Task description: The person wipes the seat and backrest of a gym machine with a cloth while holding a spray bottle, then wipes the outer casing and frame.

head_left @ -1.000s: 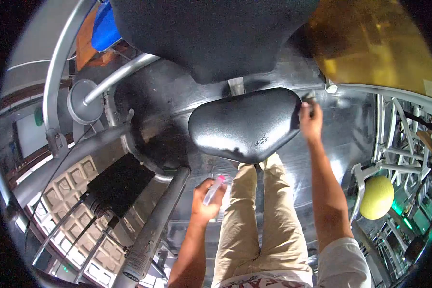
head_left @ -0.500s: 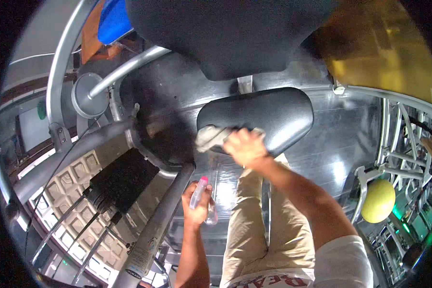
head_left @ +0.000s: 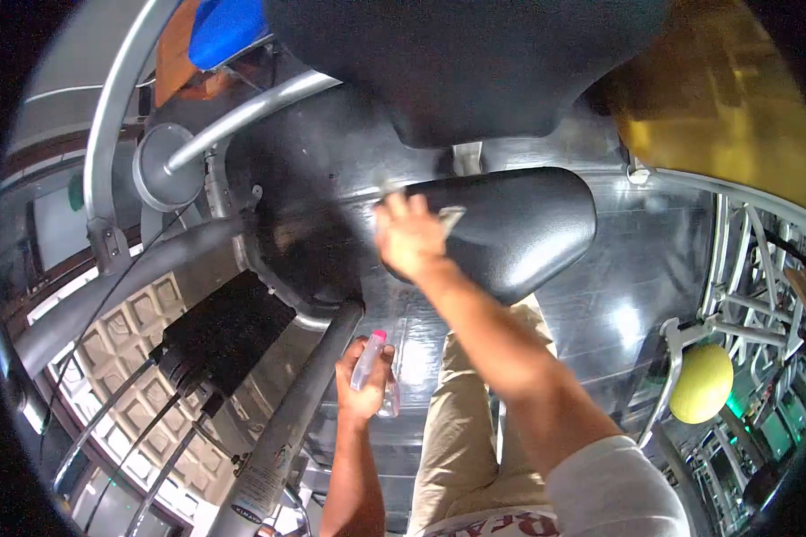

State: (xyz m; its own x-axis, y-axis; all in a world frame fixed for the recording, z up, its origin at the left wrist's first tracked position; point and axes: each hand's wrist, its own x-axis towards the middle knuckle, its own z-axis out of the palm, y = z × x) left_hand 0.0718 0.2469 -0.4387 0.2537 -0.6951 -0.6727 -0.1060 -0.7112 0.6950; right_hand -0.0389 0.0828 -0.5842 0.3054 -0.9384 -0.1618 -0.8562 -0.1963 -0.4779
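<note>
My left hand (head_left: 364, 380) is wrapped round a clear plastic bottle with a pink tip (head_left: 370, 360), held low beside my left leg. Over the left end of a black padded seat (head_left: 519, 219), my right hand (head_left: 412, 234) presses down on a pale cloth (head_left: 452, 217). Most of the cloth is hidden under the palm; a corner sticks out to the right and a blurred bit shows beyond the fingertips. A black backrest (head_left: 466, 63) rises just past the seat.
A grey metal frame tube (head_left: 300, 412) slants up on my left, near a black weight stack (head_left: 228, 336). Farther left is a round grey pad end (head_left: 167, 167). A yellow ball (head_left: 701, 383) sits by metal racks on the right. A blue seat (head_left: 227, 34) is at upper left.
My right hand has swept the cloth left and away from me, to the seat's far left edge. The left hand with the bottle has hardly moved. The view has shifted slightly.
</note>
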